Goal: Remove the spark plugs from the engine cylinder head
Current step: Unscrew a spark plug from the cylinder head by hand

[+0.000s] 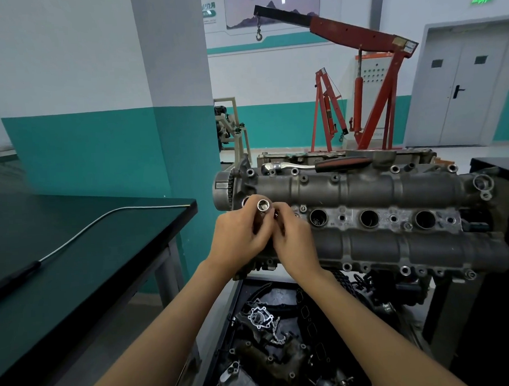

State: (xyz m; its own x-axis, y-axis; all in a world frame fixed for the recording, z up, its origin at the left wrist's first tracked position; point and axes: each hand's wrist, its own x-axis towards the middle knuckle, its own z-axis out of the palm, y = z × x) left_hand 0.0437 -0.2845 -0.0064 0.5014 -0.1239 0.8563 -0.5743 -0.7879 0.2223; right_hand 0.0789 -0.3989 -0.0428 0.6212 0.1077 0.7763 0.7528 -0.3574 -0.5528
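The grey engine cylinder head [364, 188] lies across a stand in front of me, with three open spark plug wells [369, 218] showing along its middle. Over its left end, both hands meet around a metal socket [263, 205] whose open end points up toward me. My left hand [237, 237] grips the socket's body. My right hand [293, 237] pinches something small at its side, hidden by the fingers. The leftmost well is covered by my hands. A ratchet wrench [313, 164] with a black and red handle rests on the head's far edge.
A dark green workbench [76, 273] stands at the left with a flexible pick-up tool [74, 238] on it. A tray of loose engine parts [271, 338] sits below the head. Red engine hoists [374, 85] stand behind, and a black cabinet [500, 240] is at the right.
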